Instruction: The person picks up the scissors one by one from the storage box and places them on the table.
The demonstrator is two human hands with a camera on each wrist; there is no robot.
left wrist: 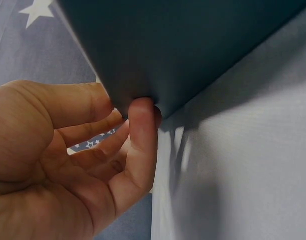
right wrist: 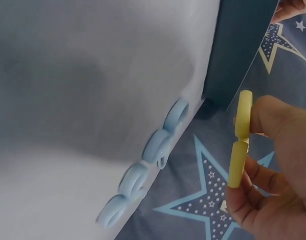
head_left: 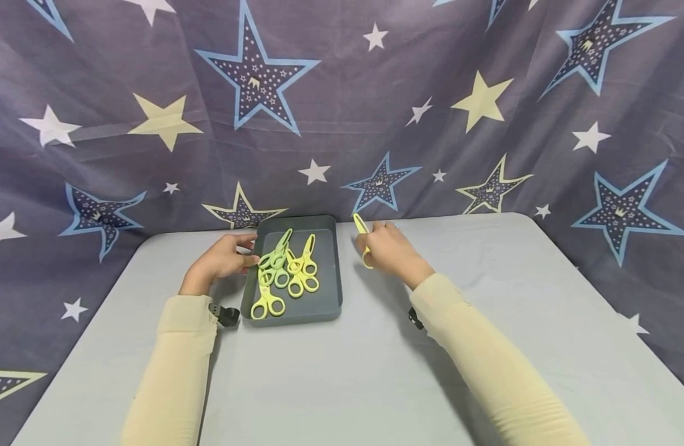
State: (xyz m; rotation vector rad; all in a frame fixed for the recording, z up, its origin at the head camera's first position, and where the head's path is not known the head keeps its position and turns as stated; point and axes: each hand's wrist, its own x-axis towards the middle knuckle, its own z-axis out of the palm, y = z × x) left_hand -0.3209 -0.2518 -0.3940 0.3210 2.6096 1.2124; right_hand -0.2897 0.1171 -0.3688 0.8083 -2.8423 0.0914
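Observation:
My left hand (head_left: 222, 259) pinches the left wall of a dark grey tray (head_left: 326, 303); in the left wrist view the thumb and fingers meet at the tray's edge (left wrist: 137, 60). Several yellow scissors (head_left: 268, 303) and a pair of pale green scissors (head_left: 279, 260) lie piled inside, mostly towards the left. To the right of the tray, my right hand (head_left: 389, 248) holds yellow scissors (head_left: 360, 224) by their handles, with the blade end pointing away. The right wrist view shows those yellow handle loops (right wrist: 238, 165) between thumb and fingers.
Light blue scissor handles (right wrist: 135, 180) lie near the table's far edge in the right wrist view; the head view does not show them. A star-patterned cloth (head_left: 342, 111) hangs behind and beside the pale table (head_left: 320, 384).

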